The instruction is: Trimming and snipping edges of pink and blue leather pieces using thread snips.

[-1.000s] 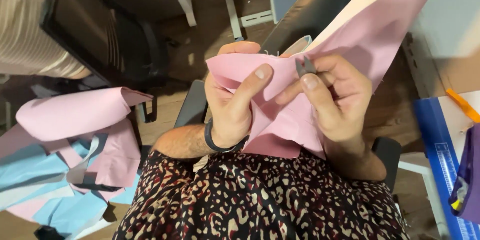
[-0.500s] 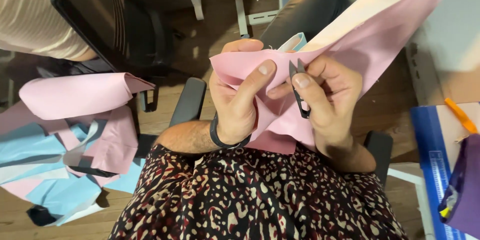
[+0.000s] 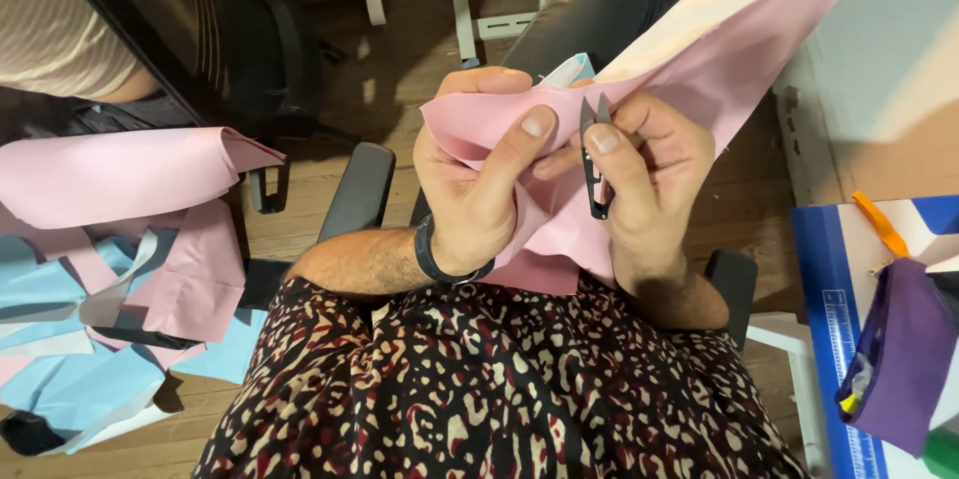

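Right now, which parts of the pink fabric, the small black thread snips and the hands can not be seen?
Head view:
- Pink fabric sheet: top corner cut by the frame edge; lower part behind both hands.
- Small black thread snips: handle covered by the right hand.
- Left hand: fingertips hidden behind the fabric.

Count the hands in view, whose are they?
2, both the wearer's. The left hand pinches the pink fabric at center; the right hand, beside it, holds black thread snips against the fabric. The person at top left shows no hands.
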